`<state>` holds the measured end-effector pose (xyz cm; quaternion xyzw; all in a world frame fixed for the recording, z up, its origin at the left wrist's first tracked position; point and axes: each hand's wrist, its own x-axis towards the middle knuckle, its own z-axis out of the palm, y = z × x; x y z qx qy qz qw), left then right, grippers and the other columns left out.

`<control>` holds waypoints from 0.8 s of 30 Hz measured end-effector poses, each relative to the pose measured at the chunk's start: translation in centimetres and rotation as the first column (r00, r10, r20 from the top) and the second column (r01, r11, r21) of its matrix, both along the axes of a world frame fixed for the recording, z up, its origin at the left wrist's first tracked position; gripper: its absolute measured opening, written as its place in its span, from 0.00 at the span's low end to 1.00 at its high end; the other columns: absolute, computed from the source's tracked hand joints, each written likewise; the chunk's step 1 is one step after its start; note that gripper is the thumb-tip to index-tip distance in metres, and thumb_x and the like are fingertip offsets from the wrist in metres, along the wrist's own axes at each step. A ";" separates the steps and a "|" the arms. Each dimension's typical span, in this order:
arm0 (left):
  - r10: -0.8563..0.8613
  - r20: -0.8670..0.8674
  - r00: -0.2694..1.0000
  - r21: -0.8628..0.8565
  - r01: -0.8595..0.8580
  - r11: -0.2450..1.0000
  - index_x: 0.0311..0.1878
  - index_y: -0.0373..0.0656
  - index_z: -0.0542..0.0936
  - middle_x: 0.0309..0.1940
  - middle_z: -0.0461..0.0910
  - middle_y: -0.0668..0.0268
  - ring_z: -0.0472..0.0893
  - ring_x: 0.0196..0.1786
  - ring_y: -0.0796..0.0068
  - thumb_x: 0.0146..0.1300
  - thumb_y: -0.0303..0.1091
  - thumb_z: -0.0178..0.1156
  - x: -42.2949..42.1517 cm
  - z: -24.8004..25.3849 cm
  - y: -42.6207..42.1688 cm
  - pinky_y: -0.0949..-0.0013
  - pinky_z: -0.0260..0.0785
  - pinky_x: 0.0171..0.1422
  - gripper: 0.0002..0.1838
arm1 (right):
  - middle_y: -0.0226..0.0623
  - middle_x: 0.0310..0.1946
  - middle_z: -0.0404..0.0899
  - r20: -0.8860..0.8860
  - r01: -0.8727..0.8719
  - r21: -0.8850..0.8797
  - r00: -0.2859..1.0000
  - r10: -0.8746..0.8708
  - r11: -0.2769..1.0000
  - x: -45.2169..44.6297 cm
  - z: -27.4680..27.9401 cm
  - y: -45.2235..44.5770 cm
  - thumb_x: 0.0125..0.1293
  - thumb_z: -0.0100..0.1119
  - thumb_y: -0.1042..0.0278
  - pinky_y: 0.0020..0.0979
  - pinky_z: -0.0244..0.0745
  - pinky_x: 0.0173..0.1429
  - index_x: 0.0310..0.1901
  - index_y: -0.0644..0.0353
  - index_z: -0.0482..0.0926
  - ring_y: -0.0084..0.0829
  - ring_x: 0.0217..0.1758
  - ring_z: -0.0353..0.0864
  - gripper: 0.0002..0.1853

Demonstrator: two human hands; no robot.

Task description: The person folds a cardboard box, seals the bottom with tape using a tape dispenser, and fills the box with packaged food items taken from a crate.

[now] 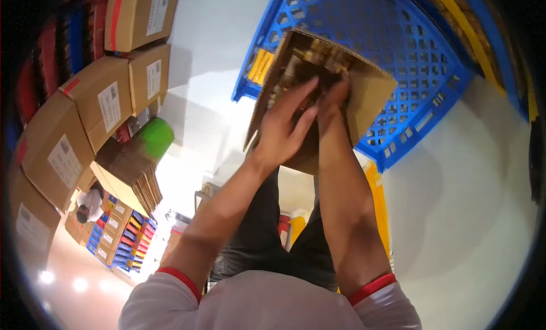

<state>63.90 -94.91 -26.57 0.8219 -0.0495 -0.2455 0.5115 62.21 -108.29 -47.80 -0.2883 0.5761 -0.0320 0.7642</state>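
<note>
An open cardboard box (372,94) is tilted in front of me, partly over a blue plastic crate (421,111). Small brown and gold packets (324,50) line its far and left inner sides, too blurred to identify. My left hand (278,128) reaches over the box's near left part, fingers stretched out and thumb apart, with nothing visible in it. Beside it, my right hand (334,97) is inside the box near the packets. Shadow and blur hide most of its fingers, and whatever they touch cannot be made out.
Yellow packs (260,65) lie in the crate left of the box. Labelled cartons (105,105) are stacked along the left, near flattened cardboard (133,185) and a green round object (156,137). Another person (90,205) is farther back at lower left.
</note>
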 end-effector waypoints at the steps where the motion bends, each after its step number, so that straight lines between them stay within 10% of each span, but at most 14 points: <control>1: 0.088 -0.019 0.996 -0.046 -0.089 0.995 0.74 0.35 0.70 0.62 0.82 0.49 0.83 0.64 0.56 0.80 0.39 0.53 -0.6 2.5 1.7 0.58 0.76 0.67 0.25 | 0.39 0.61 0.79 -0.107 0.072 -0.007 0.992 -0.072 0.997 0.1 2.2 0.6 0.79 0.47 0.56 0.49 0.67 0.72 0.67 0.54 0.74 0.41 0.65 0.75 0.22; 6: 0.692 -0.094 0.716 0.055 -0.691 0.721 0.58 0.36 0.79 0.42 0.86 0.60 0.86 0.44 0.74 0.80 0.27 0.53 1.3 0.2 11.3 0.69 0.80 0.46 0.11 | 0.36 0.77 0.66 -0.205 -0.163 -0.080 0.968 0.143 0.983 -1.9 6.5 0.4 0.78 0.53 0.55 0.49 0.61 0.77 0.76 0.50 0.67 0.37 0.77 0.66 0.28; 10: 0.240 0.050 0.969 0.342 -0.243 0.908 0.65 0.38 0.78 0.53 0.86 0.48 0.86 0.54 0.49 0.72 0.27 0.60 -0.1 -13.9 13.0 0.54 0.79 0.62 0.19 | 0.36 0.80 0.62 -0.192 -0.299 -0.107 0.942 0.275 0.948 -3.3 8.2 1.2 0.78 0.58 0.55 0.49 0.60 0.78 0.80 0.50 0.63 0.36 0.80 0.63 0.33; 13: -0.077 0.056 0.995 0.502 0.039 0.864 0.79 0.38 0.62 0.75 0.67 0.41 0.70 0.75 0.40 0.69 0.27 0.56 -1.2 -21.0 11.9 0.49 0.68 0.76 0.35 | 0.40 0.77 0.62 -0.163 -0.471 -0.151 0.879 0.448 0.869 -1.9 12.4 1.5 0.79 0.56 0.60 0.44 0.67 0.77 0.80 0.58 0.61 0.40 0.80 0.63 0.32; 16: -0.083 -0.194 0.978 0.651 0.191 0.734 0.84 0.51 0.57 0.79 0.57 0.39 0.62 0.79 0.37 0.67 0.31 0.57 0.1 -23.9 10.0 0.41 0.62 0.79 0.42 | 0.39 0.78 0.64 -0.081 -0.580 -0.180 0.814 0.575 0.795 -2.7 14.9 1.5 0.79 0.59 0.56 0.43 0.62 0.78 0.78 0.55 0.65 0.39 0.82 0.63 0.31; 17: -0.238 -0.016 0.971 0.782 0.160 0.602 0.85 0.60 0.56 0.79 0.58 0.40 0.66 0.76 0.39 0.67 0.32 0.58 -0.5 -25.3 9.6 0.42 0.65 0.77 0.43 | 0.39 0.78 0.64 -0.108 -0.586 -0.187 0.810 0.576 0.789 -2.8 16.1 1.5 0.79 0.59 0.56 0.43 0.62 0.78 0.78 0.55 0.65 0.39 0.82 0.63 0.31; 24: -0.076 -0.198 0.977 0.732 0.199 0.652 0.86 0.68 0.47 0.63 0.70 0.45 0.79 0.62 0.42 0.65 0.36 0.67 1.2 -25.4 8.5 0.44 0.76 0.63 0.52 | 0.47 0.73 0.72 0.115 -0.722 -0.060 0.681 0.723 0.689 -7.3 24.1 3.0 0.82 0.54 0.55 0.43 0.70 0.77 0.73 0.61 0.70 0.42 0.75 0.75 0.26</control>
